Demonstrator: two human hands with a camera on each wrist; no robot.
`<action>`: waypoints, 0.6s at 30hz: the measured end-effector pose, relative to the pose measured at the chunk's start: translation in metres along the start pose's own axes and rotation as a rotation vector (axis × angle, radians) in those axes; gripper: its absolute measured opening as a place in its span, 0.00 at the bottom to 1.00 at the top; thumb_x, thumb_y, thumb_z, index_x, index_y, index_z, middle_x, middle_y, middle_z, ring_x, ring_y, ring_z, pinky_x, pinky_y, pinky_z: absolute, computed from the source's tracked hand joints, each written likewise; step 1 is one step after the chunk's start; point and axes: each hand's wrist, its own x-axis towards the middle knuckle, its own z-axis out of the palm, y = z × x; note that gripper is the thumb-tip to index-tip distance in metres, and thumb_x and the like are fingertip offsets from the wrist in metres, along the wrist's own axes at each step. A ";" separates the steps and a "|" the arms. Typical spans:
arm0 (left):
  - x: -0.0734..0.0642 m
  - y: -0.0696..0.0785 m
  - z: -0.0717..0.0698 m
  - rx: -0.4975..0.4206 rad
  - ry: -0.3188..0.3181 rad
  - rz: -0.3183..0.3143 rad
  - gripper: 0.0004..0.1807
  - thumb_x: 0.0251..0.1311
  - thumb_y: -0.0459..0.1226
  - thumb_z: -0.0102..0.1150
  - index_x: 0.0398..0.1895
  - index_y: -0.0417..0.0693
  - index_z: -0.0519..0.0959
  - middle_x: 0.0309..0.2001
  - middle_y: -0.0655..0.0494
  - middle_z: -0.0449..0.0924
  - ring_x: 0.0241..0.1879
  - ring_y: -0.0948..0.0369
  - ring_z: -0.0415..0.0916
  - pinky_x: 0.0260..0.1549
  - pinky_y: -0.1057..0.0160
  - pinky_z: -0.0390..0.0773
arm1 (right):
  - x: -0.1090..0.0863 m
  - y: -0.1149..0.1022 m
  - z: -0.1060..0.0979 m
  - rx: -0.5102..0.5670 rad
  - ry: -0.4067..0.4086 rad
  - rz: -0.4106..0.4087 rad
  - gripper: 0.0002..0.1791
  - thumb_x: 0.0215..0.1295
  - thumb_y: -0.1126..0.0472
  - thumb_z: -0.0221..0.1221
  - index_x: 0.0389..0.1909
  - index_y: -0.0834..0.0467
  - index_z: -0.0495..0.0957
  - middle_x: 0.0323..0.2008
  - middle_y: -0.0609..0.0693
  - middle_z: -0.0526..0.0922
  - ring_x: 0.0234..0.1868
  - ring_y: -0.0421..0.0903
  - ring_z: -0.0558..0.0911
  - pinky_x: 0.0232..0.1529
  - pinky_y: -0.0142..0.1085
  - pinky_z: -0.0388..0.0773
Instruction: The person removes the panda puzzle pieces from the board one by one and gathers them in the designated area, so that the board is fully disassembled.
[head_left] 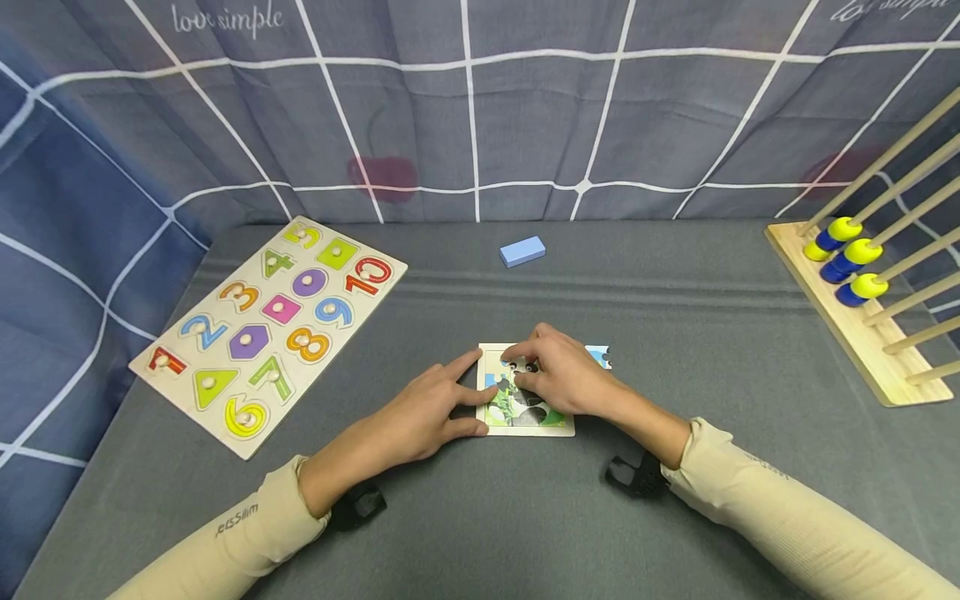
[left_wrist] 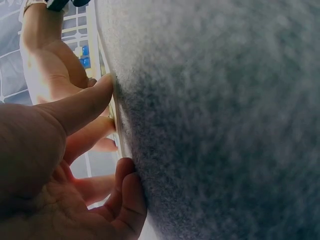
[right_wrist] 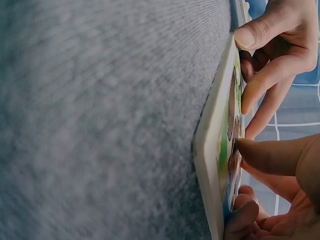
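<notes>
A small panda jigsaw puzzle [head_left: 551, 431] with a pale frame lies flat on the grey cloth, in front of the person. My left hand [head_left: 420, 412] steadies its left side, the fingers spread and touching the frame; in the left wrist view the thumb [left_wrist: 92, 102] rests at the edge. From the right, my right hand [head_left: 566, 371] reaches over the board, thumb and index finger bent round a puzzle piece with the panda's face [head_left: 531, 367]. Its other fingers are curled. A blue puzzle piece [head_left: 600, 354] shows past the right hand, partly hidden by it.
A number-and-shape peg board [head_left: 303, 292] lies to the left. Behind the puzzle is a light blue block [head_left: 522, 251]. A wooden bead rack [head_left: 892, 358] with yellow and blue beads stands at the right. A checked curtain [head_left: 525, 125] hangs along the back.
</notes>
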 end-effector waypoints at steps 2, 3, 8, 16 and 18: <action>0.000 0.000 0.000 0.002 0.001 0.005 0.28 0.60 0.45 0.68 0.64 0.49 0.77 0.74 0.37 0.54 0.60 0.39 0.68 0.57 0.42 0.67 | 0.000 0.000 0.001 0.005 0.012 0.010 0.16 0.63 0.66 0.65 0.51 0.58 0.84 0.34 0.50 0.73 0.31 0.44 0.69 0.33 0.38 0.67; 0.000 -0.001 0.000 0.004 0.003 0.009 0.28 0.60 0.45 0.68 0.64 0.49 0.77 0.74 0.37 0.54 0.60 0.39 0.68 0.57 0.42 0.67 | 0.000 -0.001 0.001 0.006 0.021 0.016 0.15 0.62 0.66 0.66 0.51 0.57 0.85 0.34 0.51 0.72 0.31 0.44 0.69 0.33 0.38 0.67; 0.000 -0.001 0.000 0.008 0.005 0.011 0.28 0.60 0.45 0.68 0.63 0.49 0.77 0.74 0.37 0.54 0.59 0.39 0.69 0.57 0.43 0.67 | 0.000 -0.002 0.002 0.004 0.067 0.028 0.14 0.60 0.66 0.68 0.48 0.56 0.86 0.36 0.52 0.69 0.32 0.46 0.65 0.33 0.39 0.66; 0.000 -0.001 -0.001 0.010 -0.004 0.004 0.28 0.60 0.45 0.67 0.64 0.50 0.77 0.74 0.37 0.53 0.59 0.39 0.69 0.57 0.43 0.67 | 0.000 0.001 0.002 0.034 0.087 0.008 0.15 0.57 0.67 0.69 0.46 0.55 0.87 0.36 0.51 0.72 0.32 0.44 0.67 0.33 0.39 0.67; 0.000 -0.001 0.000 0.011 -0.004 0.005 0.28 0.60 0.45 0.67 0.64 0.50 0.77 0.74 0.36 0.53 0.59 0.39 0.69 0.56 0.43 0.68 | 0.000 0.002 0.002 0.048 0.089 0.005 0.16 0.57 0.68 0.69 0.47 0.55 0.86 0.36 0.51 0.72 0.31 0.44 0.67 0.32 0.39 0.67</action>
